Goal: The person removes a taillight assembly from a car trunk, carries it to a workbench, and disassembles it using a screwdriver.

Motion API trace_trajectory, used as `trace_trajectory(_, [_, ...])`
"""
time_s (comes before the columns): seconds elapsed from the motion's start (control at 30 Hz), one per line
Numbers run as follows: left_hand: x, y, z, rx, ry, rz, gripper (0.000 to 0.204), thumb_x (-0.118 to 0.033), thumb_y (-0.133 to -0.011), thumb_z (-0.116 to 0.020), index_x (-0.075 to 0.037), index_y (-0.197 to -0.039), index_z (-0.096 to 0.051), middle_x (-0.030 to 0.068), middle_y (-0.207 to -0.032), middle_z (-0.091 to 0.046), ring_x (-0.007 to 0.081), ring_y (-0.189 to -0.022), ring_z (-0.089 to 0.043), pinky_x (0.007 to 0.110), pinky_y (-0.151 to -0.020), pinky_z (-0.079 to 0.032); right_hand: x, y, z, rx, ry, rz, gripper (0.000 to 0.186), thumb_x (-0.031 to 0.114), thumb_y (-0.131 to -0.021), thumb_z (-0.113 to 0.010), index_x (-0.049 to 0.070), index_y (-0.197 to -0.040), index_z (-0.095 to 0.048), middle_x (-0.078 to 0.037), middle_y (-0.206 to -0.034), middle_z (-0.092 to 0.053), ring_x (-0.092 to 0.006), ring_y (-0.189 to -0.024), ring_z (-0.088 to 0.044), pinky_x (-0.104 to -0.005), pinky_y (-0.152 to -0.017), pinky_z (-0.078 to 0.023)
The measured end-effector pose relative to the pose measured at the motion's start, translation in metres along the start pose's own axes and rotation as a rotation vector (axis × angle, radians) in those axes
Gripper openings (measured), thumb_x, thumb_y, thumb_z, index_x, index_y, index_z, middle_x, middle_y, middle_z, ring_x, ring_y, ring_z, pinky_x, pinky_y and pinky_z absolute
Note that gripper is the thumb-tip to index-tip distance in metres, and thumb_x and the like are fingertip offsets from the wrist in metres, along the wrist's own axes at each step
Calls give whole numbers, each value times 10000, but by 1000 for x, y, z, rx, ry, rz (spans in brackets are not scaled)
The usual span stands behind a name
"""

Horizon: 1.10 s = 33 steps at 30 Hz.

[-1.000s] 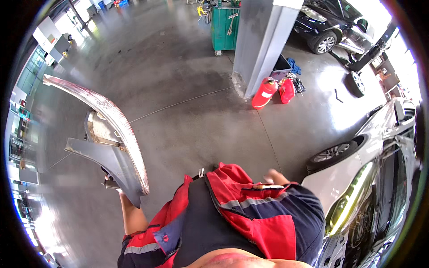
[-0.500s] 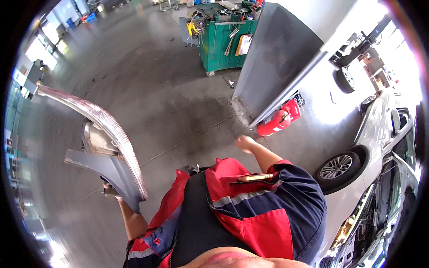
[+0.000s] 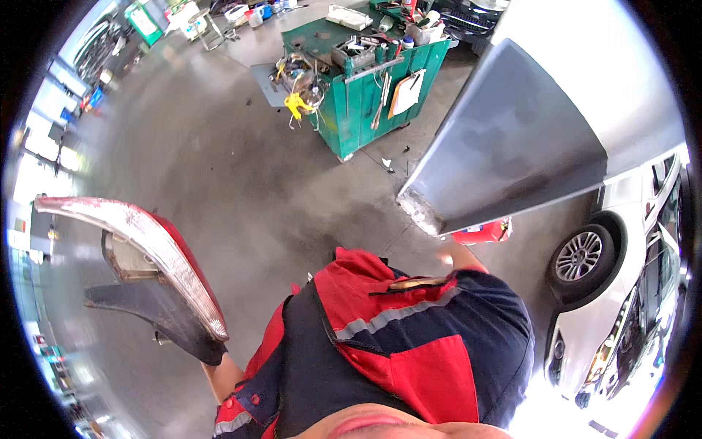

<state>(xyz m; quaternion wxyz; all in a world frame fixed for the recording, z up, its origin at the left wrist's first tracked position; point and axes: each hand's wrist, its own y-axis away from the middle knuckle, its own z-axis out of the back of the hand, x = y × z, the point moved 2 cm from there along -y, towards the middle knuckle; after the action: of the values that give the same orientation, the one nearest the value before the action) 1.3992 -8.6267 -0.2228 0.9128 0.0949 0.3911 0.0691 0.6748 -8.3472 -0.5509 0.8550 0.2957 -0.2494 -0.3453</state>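
Observation:
A long curved car body panel, apparently a fender, hangs at my left side. Its rim shines silver with worn red along it, and a dark grey flap forms its lower inner part. My left forearm runs up behind its near end; the panel hides most of that hand, which carries it. My right hand is smeared by motion in front of my right side, near a red fire extinguisher. I see nothing in it, but its fingers are unclear.
Ahead stands a green wheeled tool cart loaded with tools, a clipboard on its side. A broad grey pillar rises at the right front. Beyond it is a silver car. Grey workshop floor lies ahead.
The cart and pillar appear nearer and larger, and the pillar now covers much of the fire extinguisher. The panel has shifted left and lower in view; my right hand has swung right.

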Motion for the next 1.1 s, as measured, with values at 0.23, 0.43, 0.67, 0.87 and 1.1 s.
trace_trajectory(0.23, [-71,-187,2,68,-79,-31,515,-345,-873,-645,-44,-1290,-614,195,-1207,-680,397,-1116,-635,449,-931,-516,313,-133,383,-759,-169,245,270,234,-928,-503,26,-954,-674,-231,-1008,-685,-425,-955,-658,-511,-809,-531])
trace_trajectory(0.43, [-146,-384,1,157,-171,-149,503,-334,-879,-642,-48,-1292,-615,198,-1211,-678,403,-1127,-630,447,-936,-512,349,-167,563,-1035,-464,-125,443,396,-891,-595,-12,-1022,-707,-243,-973,-720,-382,-986,-693,-447,-898,-531])
trace_trajectory(0.67, [-252,-592,-15,253,-251,-318,489,-321,-886,-638,-52,-1294,-615,203,-1217,-675,409,-1140,-625,444,-941,-507,378,-234,576,-787,-187,-325,679,528,-892,-660,27,-1344,-576,-258,-1266,-640,-379,-1203,-610,-428,-1022,-469])
trace_trajectory(0.87, [-354,-724,-61,347,-337,-443,477,-310,-892,-635,-56,-1295,-615,206,-1221,-674,415,-1152,-620,441,-946,-503,391,-226,592,-859,-194,-332,386,375,-929,-647,33,-1105,-674,-229,-1067,-689,-395,-1037,-655,-459,-905,-516])
trace_trajectory(1.1, [-448,-825,-120,435,-405,-529,463,-298,-899,-631,-61,-1297,-616,211,-1226,-671,422,-1165,-615,438,-951,-498,385,-236,613,-478,-99,-435,429,388,-906,-665,75,-1199,-665,-240,-1132,-687,-367,-1055,-672,-448,-941,-513])
